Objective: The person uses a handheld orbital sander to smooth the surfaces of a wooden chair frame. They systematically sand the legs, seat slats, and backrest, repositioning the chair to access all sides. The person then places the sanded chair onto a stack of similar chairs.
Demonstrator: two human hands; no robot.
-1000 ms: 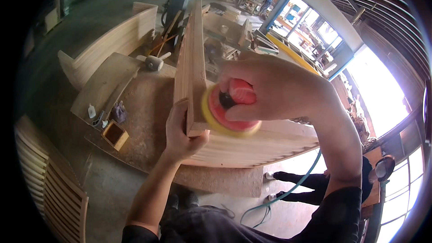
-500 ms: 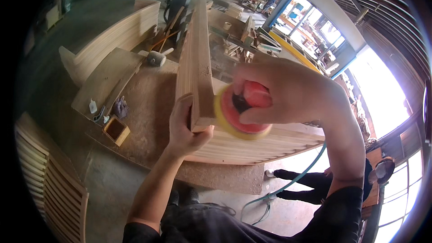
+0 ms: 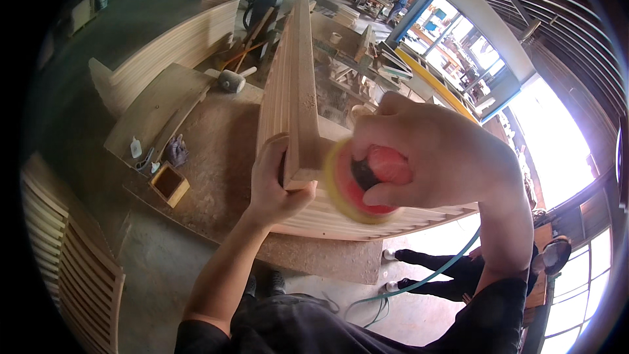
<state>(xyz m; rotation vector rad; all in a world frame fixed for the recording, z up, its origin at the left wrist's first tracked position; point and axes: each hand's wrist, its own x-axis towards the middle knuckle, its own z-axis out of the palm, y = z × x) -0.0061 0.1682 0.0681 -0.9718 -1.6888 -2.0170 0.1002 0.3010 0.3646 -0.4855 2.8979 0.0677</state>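
head view: over the last second my sander (image 3: 342, 187) has come toward me and a little to the right, relative to the corner of the wooden frame (image 3: 303, 92) that i steady, while the corner itself sits a bit farther right in the view. i take that to mean the sanding has shifted to a nearer stretch of the same corner. my right hand (image 3: 426, 164) is curled over the red top of the sander, fingers bent around it and thumb across the near side. my left hand (image 3: 272, 190) is part-closed around the near corner of the frame, fingers up the left face and thumb at the lower end; its grip looks the same as a second ago.

the frame rests on the workbench (image 3: 223, 151) in front of me, one long rail reaching away and a slatted side spreading right. its wood is pale and bare, with straight grain and some darker specks on the rail's upper face. the sander's yellow rim is blurred and overlaps the frame; i cannot tell if the pad is touching. left of the frame lie a mallet (image 3: 230, 81) and a small wooden box (image 3: 177, 195).
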